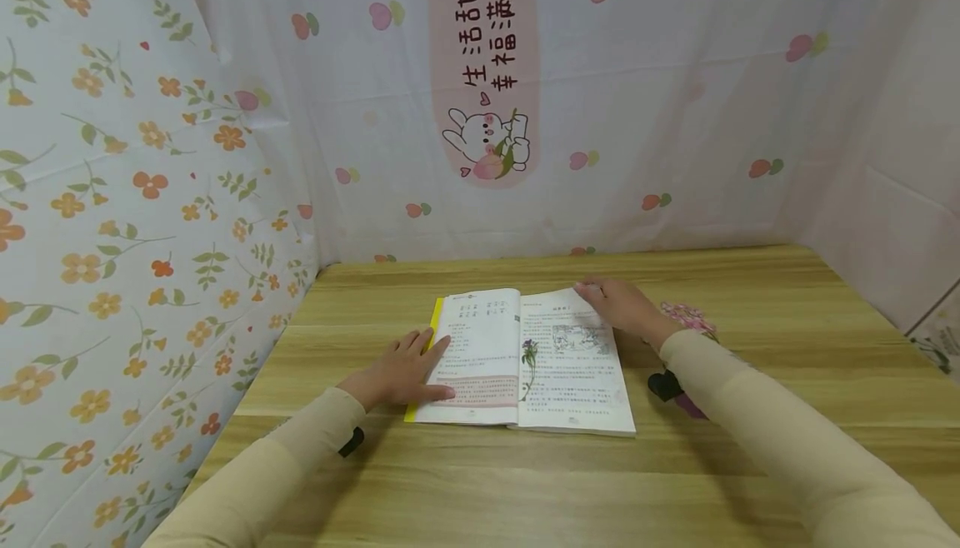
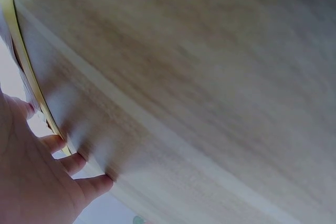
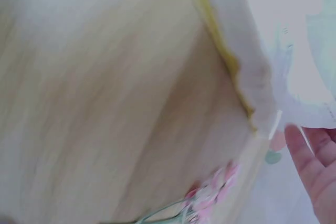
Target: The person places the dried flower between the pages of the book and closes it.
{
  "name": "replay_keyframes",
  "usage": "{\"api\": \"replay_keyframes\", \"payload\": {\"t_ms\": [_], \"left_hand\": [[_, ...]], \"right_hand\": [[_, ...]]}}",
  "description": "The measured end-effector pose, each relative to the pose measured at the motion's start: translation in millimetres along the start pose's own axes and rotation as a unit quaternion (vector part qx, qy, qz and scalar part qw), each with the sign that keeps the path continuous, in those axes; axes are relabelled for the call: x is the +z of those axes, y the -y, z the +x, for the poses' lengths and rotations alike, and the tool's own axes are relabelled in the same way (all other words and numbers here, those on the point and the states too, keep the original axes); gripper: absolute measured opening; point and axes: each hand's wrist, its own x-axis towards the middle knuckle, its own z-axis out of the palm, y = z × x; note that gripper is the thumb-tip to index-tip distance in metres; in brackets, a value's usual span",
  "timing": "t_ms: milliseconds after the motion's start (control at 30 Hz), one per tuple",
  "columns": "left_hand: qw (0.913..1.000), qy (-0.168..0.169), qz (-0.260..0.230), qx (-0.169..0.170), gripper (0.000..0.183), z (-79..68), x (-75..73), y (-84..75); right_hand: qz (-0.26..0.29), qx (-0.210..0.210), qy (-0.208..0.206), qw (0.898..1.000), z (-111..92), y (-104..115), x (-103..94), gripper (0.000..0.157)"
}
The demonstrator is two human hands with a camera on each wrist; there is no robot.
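An open book with a yellow cover edge lies on the table. A small purple flower with a green stem lies on its right-hand page, close to the spine. My left hand rests with spread, fairly straight fingers along the book's left edge; the left wrist view shows its fingertips at the yellow cover and the tabletop. At the upper right corner, my right hand pinches the page, and in the right wrist view the sheet bows up from the thicker stack below.
Pink flowers lie on the table just right of my right wrist, partly hidden by the sleeve. A purple item shows beneath the right forearm. Patterned cloth hangs behind and on the left of the wooden table.
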Motion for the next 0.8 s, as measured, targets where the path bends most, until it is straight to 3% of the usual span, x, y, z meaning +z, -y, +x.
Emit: {"api": "replay_keyframes", "payload": {"t_ms": [200,467,533,633,733,800], "left_hand": [[1.0,0.0,-0.005,0.001,0.096,-0.7,-1.2,0.1],[0.9999,0.004,-0.012,0.003,0.096,-1.3,-1.5,-0.1],[0.9999,0.004,-0.012,0.002,0.096,-1.4,-2.1,-0.9],[1.0,0.001,-0.006,0.001,0.095,-0.9,-2.2,-1.3],[1.0,-0.004,0.002,0.003,0.095,-0.3,-1.7,-1.1],[0.9999,-0.004,0.009,0.003,0.095,0.0,-2.0,-0.8]], "right_hand": [[0.141,0.049,0.0,0.989,-7,6,-9.5,0.078],[0.307,0.062,0.042,0.949,-18,8,-10.7,0.067],[0.353,0.073,0.048,0.931,-21,12,-10.4,0.066],[0.428,0.1,0.048,0.897,-26,21,-7.9,0.067],[0.512,0.112,0.052,0.85,-32,31,-1.7,0.069],[0.549,0.109,0.056,0.827,-35,36,4.3,0.07]]}}
